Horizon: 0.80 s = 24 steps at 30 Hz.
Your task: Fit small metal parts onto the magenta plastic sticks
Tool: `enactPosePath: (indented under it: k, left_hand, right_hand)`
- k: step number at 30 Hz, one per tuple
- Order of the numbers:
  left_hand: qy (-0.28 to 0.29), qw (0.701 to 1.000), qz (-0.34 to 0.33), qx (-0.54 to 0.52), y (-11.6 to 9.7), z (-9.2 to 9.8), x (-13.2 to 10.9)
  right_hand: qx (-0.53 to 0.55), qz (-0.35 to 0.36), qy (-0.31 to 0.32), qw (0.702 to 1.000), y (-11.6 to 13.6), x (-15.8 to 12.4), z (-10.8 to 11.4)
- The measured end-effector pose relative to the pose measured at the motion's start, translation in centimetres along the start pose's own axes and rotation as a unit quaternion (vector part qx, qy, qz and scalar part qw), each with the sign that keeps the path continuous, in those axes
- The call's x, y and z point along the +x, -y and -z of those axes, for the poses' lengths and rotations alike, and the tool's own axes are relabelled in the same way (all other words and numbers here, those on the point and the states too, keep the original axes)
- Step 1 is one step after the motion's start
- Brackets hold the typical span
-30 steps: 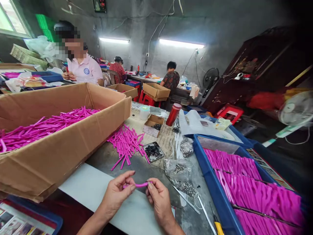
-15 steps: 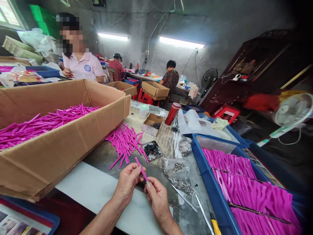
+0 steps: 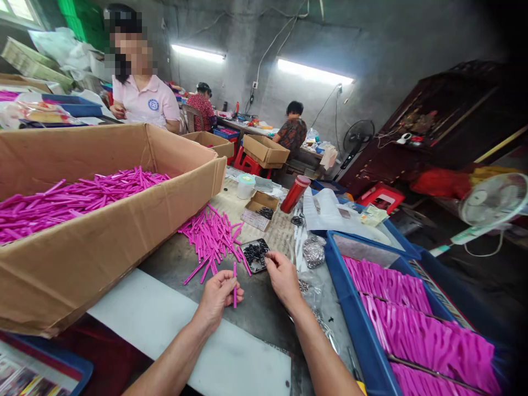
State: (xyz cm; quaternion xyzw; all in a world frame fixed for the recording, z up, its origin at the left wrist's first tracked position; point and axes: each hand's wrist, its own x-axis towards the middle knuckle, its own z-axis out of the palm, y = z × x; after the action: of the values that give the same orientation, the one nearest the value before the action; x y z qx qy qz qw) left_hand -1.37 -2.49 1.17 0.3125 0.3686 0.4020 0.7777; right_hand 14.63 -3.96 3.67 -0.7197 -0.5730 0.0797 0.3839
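Between thumb and fingers, my left hand (image 3: 220, 294) pinches a thin magenta stick (image 3: 235, 286), held nearly upright over the table's front part. My right hand (image 3: 282, 275) reaches to the right edge of a small square tray (image 3: 246, 268) of tiny black parts (image 3: 256, 254). Its fingertips are pressed together there; whatever they hold, if anything, is too small to make out. A loose pile of magenta sticks (image 3: 210, 236) lies just left of the tray.
A big cardboard box (image 3: 111, 242) of magenta sticks stands left. On the right, a blue bin (image 3: 350, 308) holds rows of magenta pieces. Behind the tray are a small carton (image 3: 254, 220) and a red flask (image 3: 295, 193). Bagged metal bits (image 3: 313, 250) lie right. A co-worker (image 3: 144, 99) sits across.
My right hand has left the magenta stick and moved forward and right to the tray of black parts. The stick stays in my left hand, now more upright.
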Motion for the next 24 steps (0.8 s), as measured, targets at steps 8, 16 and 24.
enactPosePath:
  k: [8, 16, 24]
  left_hand:
    - [0.007, 1.0, 0.016, 0.004, -0.1, -0.2, 0.1]
    - [0.016, 1.0, 0.019, 0.013, 0.2, -0.1, 0.4]
    - [0.014, 0.999, 0.023, 0.019, 0.3, -0.1, 0.6]
  right_hand:
    - [-0.181, 0.048, 0.156, 0.97, -1.2, 3.1, -0.6]
    - [-0.235, 0.08, 0.216, 0.944, -1.5, 3.0, -1.8]
    - [-0.245, 0.07, 0.245, 0.935, -1.9, 3.8, -0.4]
